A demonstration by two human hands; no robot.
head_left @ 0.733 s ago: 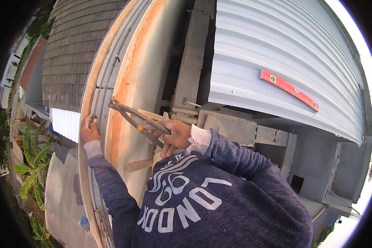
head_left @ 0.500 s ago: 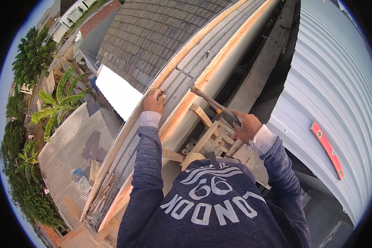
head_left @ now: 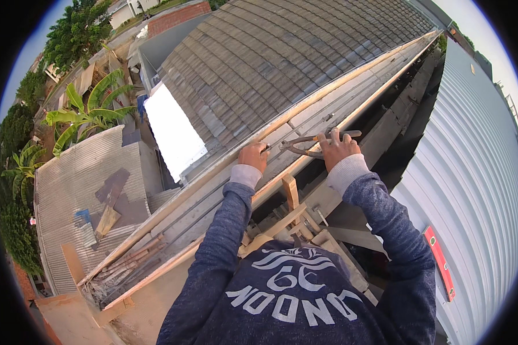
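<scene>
My right hand is closed around a pair of long-handled pincers, whose handles are spread and whose jaws point left. They hang over a long trough between two wooden boards, the far board and the near board. Steel bars run lengthwise inside the trough. At the far board rests my left hand, fingers curled, with a small dark tip showing between them; what it holds is too small to name. The pincers' jaws are just right of that hand.
A tiled roof slopes beyond the trough, beside a bright white sheet. On the right lies a ribbed metal roof bearing a red spirit level. A dark gap and wooden braces lie nearer me.
Both hands have moved right along the trough as the view turned. The pincers' handles, close together before, are now spread, and the tool has swung across the trough toward my left hand.
</scene>
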